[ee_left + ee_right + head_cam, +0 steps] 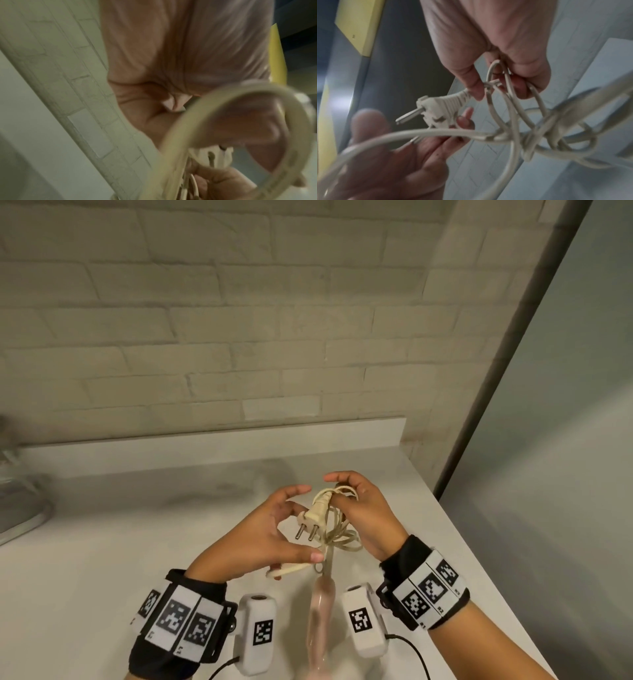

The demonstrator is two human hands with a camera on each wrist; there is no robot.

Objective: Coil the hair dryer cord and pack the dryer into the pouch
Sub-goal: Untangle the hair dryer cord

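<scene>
Dryer [320, 611] hangs low | right hand [366, 515] pinches coil [337, 529] | left hand [270, 535] pinches loop [291, 569] | risk: plug [313, 517] slips, coil unwinds

Black wristbands [178, 621] carry white square-coded tags and white cabled camera pods [255, 633].

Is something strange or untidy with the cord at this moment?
Yes. The cord is a loose, crossed tangle rather than an even coil, held by the right hand. The plug sticks out bare beside the left hand.
</scene>
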